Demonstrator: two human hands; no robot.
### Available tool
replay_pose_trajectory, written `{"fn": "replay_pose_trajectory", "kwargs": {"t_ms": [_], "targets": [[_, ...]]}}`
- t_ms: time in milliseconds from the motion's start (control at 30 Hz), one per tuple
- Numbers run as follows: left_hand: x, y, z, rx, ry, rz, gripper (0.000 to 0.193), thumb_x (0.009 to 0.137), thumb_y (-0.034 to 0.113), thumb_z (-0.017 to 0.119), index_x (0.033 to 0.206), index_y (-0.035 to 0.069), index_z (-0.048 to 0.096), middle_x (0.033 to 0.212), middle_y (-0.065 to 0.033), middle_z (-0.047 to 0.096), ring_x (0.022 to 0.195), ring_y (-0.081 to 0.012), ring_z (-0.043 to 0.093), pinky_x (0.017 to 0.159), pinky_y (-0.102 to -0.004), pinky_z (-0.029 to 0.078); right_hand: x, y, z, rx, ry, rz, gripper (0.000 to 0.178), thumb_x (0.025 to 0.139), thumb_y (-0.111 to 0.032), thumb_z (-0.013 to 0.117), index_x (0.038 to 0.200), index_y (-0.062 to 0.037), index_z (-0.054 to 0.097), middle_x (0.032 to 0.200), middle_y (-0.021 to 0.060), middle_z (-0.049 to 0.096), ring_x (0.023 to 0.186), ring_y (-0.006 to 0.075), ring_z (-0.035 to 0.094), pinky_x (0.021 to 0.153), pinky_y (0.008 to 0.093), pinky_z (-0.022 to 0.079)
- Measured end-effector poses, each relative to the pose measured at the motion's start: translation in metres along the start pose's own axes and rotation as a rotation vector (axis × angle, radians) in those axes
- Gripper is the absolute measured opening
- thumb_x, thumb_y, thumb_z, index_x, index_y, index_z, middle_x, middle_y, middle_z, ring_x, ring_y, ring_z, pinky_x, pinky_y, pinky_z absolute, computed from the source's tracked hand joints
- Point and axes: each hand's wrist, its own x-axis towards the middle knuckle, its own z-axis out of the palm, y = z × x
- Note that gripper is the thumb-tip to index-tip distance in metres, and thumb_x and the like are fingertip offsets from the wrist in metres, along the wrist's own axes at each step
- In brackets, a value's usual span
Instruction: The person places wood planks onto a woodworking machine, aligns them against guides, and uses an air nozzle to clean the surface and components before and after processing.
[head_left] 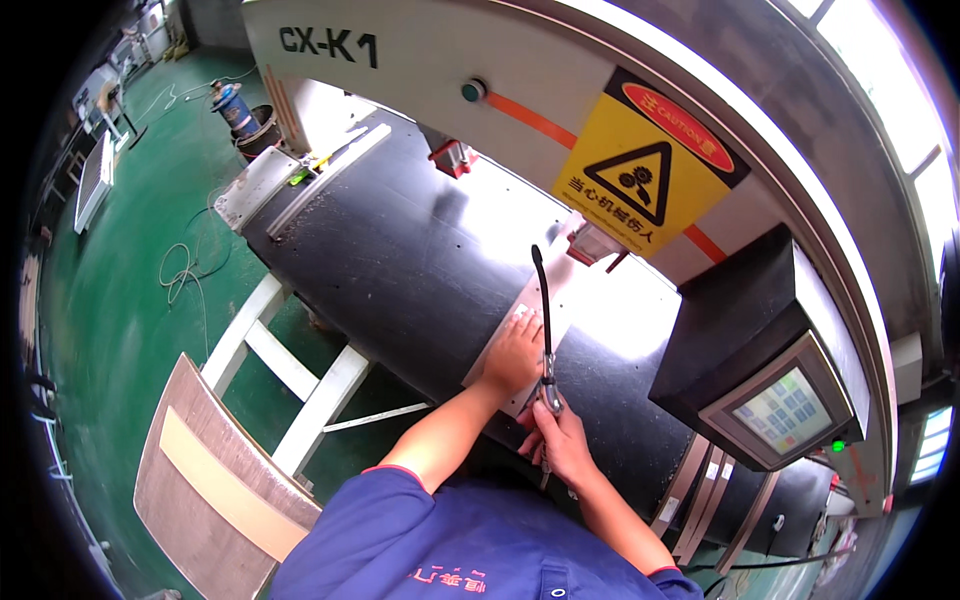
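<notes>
We log a green floor (140,300) with a pale loose cable (188,270) looped on it, left side. Grey wall (218,22) far back. We get bright windows (880,70) upper right, glare on the black bench (375,260). White panel (95,183) far left; blue canister (234,108) by a dark bucket (263,138), toward the back.

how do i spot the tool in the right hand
Start at the yellow warning sign on the machine, then look down to the black table. Near its front edge, the right hand grips the tool: a silver body with a long, thin black rod, unlike the flat pale board nearby.
</notes>
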Motion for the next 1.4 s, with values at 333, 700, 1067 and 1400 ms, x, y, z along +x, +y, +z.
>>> {"fn": "replay_pose_trajectory", "kwargs": {"t_ms": [333,700,1067,1400], "targets": [[-0.013,-0.008,0.035,0.052,0.108,0.007,0.065,0.089,0.041,0.059,0.137,-0.001,0.046,0.146,-0.0214,0.042,0.141,-0.0377,0.032,0.119,-0.0492,0.021,0.069,-0.100,0.058,-0.173,0.020,-0.293,0.043,0.101,-0.044,0.047,0.100,-0.0007,0.053,0.080,0.0082,0.063,0.045,0.0146,0.052,0.059,0.0267,0.046],[-0.011,-0.012,0.029,0.068,0.077,0.011,0.068,0.089,0.040,0.059,0.141,0.001,0.042,0.150,-0.0215,0.037,0.143,-0.0369,0.028,0.119,-0.0501,0.018,0.077,-0.134,0.077,0.032,-0.008,-0.189,0.046,0.101,-0.043,0.048,0.114,0.0009,0.050,0.084,0.0117,0.058,0.039,0.0139,0.048,0.033,0.0268,0.036],[-0.007,-0.004,0.033,0.029,0.130,-0.028,0.066,0.078,0.037,0.068,0.134,0.005,0.050,0.145,-0.0165,0.044,0.140,-0.0328,0.033,0.118,-0.0482,0.022,0.077,-0.133,0.096,0.004,0.046,-0.250,0.039,0.103,-0.043,0.044,0.099,-0.0046,0.046,0.071,0.0049,0.051,0.041,0.0119,0.048,0.035,0.0260,0.037],[0.001,0.006,0.005,0.109,0.114,-0.025,0.059,0.080,0.036,0.069,0.127,0.004,0.054,0.138,-0.0174,0.050,0.133,-0.0337,0.044,0.116,-0.0454,0.030,0.078,-0.142,0.109,0.031,0.063,-0.289,0.039,0.102,-0.045,0.046,0.097,-0.0060,0.046,0.069,0.0036,0.050,0.041,0.0111,0.049,0.036,0.0258,0.037]]}}
